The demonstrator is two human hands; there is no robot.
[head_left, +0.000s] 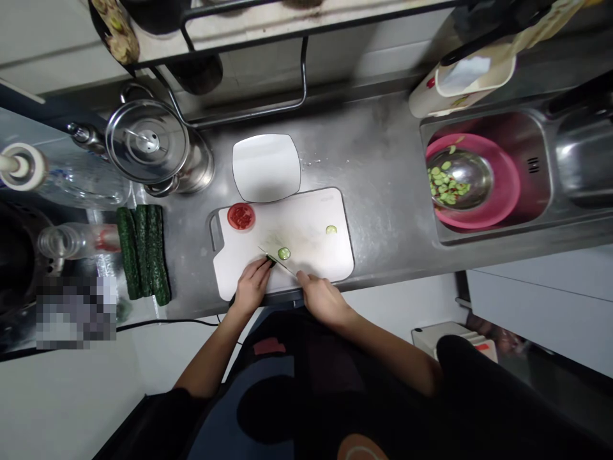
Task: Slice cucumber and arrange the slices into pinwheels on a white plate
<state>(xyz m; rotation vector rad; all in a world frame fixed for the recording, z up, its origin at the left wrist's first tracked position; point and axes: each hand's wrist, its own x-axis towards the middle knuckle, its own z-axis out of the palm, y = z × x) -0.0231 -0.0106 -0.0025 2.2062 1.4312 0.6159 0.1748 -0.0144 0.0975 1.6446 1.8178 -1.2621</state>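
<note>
A white cutting board (306, 223) lies on the steel counter. My left hand (251, 284) is closed over a small dark-green cucumber end at the board's near edge. My right hand (322, 295) is closed round the handle of a knife (278, 259), whose thin blade runs up-left to that piece. A cut cucumber slice (284, 253) lies beside the blade. Another slice (331, 229) lies further right on the board. A tomato half (241, 216) sits at the board's far left corner, cut face up.
Three whole cucumbers (142, 252) lie left of the board. A white plate (266, 167) sits behind it, a lidded steel pot (148, 145) further left. The sink at right holds a pink basin (498, 191) with a steel bowl (460, 179) of green scraps.
</note>
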